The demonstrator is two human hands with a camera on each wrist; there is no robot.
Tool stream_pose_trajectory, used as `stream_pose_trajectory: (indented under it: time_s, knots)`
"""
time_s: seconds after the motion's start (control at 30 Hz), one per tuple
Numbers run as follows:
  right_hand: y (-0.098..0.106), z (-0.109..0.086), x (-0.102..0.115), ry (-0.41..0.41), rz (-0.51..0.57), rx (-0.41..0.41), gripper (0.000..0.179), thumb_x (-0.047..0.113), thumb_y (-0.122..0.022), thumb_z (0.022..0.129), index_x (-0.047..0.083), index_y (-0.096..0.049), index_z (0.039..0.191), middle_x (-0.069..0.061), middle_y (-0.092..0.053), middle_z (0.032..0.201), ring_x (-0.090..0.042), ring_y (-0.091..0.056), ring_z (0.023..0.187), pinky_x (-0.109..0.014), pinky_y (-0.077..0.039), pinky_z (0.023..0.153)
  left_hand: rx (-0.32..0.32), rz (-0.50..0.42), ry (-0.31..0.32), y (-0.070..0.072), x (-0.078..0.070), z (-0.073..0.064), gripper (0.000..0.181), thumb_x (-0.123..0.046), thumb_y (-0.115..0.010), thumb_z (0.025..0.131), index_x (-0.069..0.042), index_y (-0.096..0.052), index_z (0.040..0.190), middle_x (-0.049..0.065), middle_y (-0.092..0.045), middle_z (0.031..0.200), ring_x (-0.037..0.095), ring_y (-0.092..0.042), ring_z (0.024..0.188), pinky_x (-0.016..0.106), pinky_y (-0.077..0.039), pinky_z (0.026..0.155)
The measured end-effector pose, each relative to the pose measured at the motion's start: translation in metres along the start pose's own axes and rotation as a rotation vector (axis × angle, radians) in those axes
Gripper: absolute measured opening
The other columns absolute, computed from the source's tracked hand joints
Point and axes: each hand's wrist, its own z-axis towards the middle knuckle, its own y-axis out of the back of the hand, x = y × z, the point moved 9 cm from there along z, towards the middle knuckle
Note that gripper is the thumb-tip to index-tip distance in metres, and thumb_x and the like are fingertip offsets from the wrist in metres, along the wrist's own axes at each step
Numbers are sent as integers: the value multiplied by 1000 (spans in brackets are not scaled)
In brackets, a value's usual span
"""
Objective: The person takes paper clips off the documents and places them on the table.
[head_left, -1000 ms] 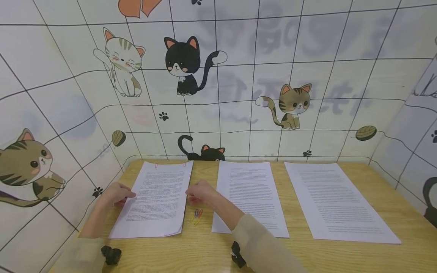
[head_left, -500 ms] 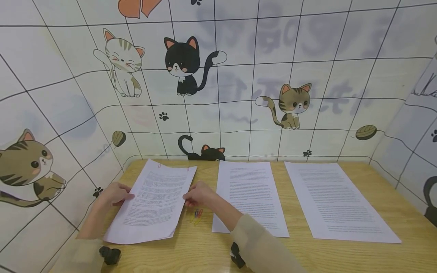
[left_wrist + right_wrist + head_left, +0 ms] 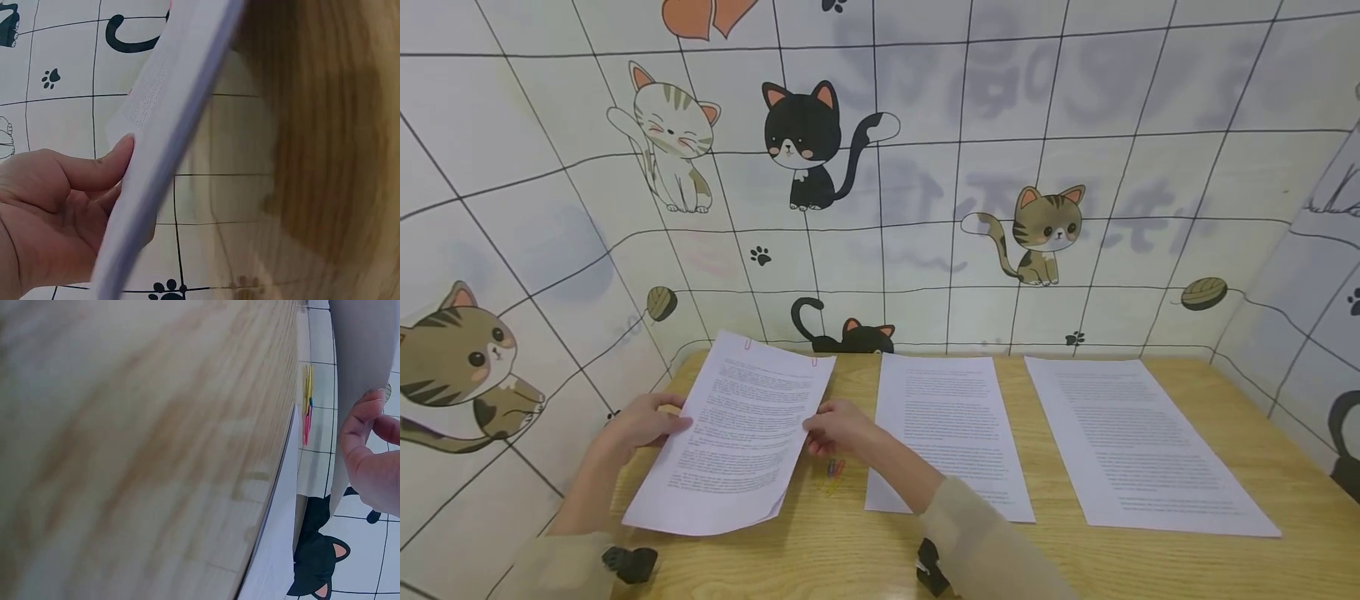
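Observation:
A stack of printed paper sheets [image 3: 730,442], with two red paper clips [image 3: 747,344] on its top edge, is held tilted above the left part of the table. My left hand [image 3: 647,419] pinches its left edge; in the left wrist view the thumb lies on the printed face and fingers go behind. On the opposite edge my right hand [image 3: 838,427] pinches the stack between thumb and curled fingers. The lower edge of the paper bows and its right corner shows separate sheets. Several coloured paper clips [image 3: 833,475] lie on the table just below my right hand.
A second printed stack [image 3: 951,433] lies flat at the middle, partly under my right forearm. Farther right lies a third printed stack [image 3: 1150,450]. The wooden table [image 3: 842,550] meets a cat-patterned wall [image 3: 917,275] at the back and sides.
The left stack has risen off the table and tilted, its far edge lifting with the left corner highest. My right hand has closed on its right edge; both hands rise slightly with it.

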Motion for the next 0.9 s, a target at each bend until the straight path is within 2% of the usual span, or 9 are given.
stream_pose_trajectory:
  time_s: [0.2,0.33,0.53,0.73,0.9]
  knots:
    - [6,-5,1,30,8,9,8,1,-58,95,-2,-55,102,-9,-59,72,-14,-56,57,-22,-49,58,6,-22,-24,1,-8,-7,45,-6,-58,100,10,-40,138,17,-68,107,22,-67,85,38,-51,77]
    - [13,-9,3,57,-25,4,14,4,-59,96,-4,-57,107,-10,-63,78,-14,-58,59,-24,-50,60,7,-42,-39,1,-15,-13,43,-7,-57,101,6,-41,139,14,-69,106,24,-68,86,42,-49,80]
    - [21,-15,10,133,-75,19,27,10,-60,100,-3,-59,124,-9,-68,85,-12,-56,57,-24,-47,59,15,-62,-66,0,-25,-17,45,-8,-58,101,7,-41,140,13,-68,104,24,-69,86,38,-52,77]
    - [29,-23,18,205,-123,75,31,12,-63,100,3,-61,130,-7,-71,86,-12,-52,59,-25,-44,60,26,-105,-83,-4,-34,-20,48,-9,-59,102,8,-39,142,12,-68,103,24,-69,86,36,-55,75]
    - [40,-32,25,259,-197,83,31,9,-62,100,1,-62,129,-6,-65,75,-11,-49,57,-25,-40,57,49,-151,-118,-11,-47,-23,50,-9,-61,100,8,-40,142,11,-70,103,26,-71,86,35,-57,74]
